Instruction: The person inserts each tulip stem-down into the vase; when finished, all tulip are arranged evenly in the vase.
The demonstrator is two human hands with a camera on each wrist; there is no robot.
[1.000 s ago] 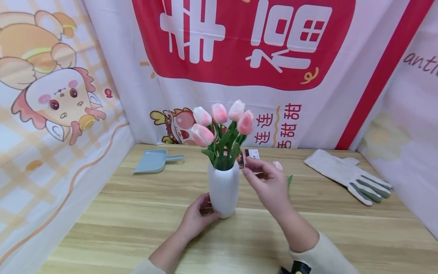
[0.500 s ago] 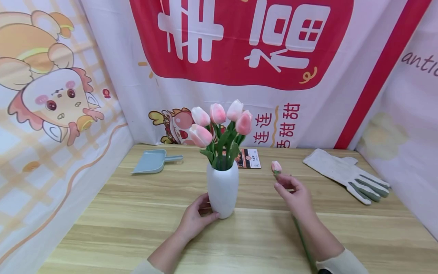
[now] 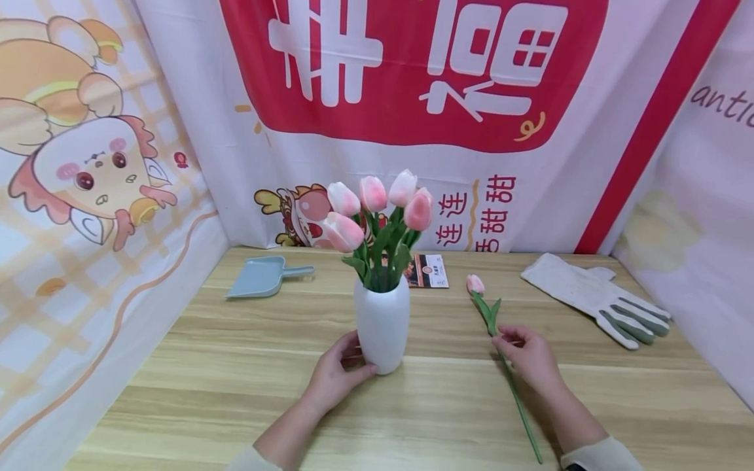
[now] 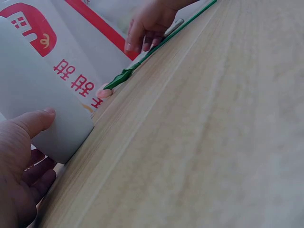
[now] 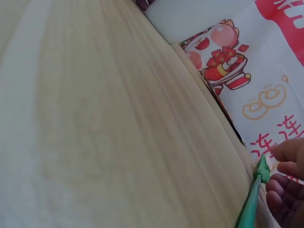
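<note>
A white vase [image 3: 381,330] stands upright on the wooden table, holding several pink-and-white tulips [image 3: 372,194] with green leaves. My left hand [image 3: 337,369] grips the vase low down, thumb on the near side and fingers curled behind. In the left wrist view, that thumb [image 4: 40,122] lies along the vase wall. One loose tulip [image 3: 510,374] lies on the table to the right, its bloom pointing away from me. Over its stem hovers my right hand [image 3: 533,358], fingers loosely bent. The right wrist view shows thumb and fingers [image 5: 280,192] apart beside the green stem [image 5: 251,204].
A light blue dustpan [image 3: 259,277] lies at the back left. Behind the vase is a dark and white printed card [image 3: 429,271]. A pair of white-and-grey work gloves [image 3: 595,297] lies at the right. Printed cloth [image 3: 412,124] hangs along the table's back edge.
My right hand has moved from beside the bouquet to the right and down toward me, along the loose tulip, uncovering its bloom and leaves. The left hand keeps its hold on the vase.
</note>
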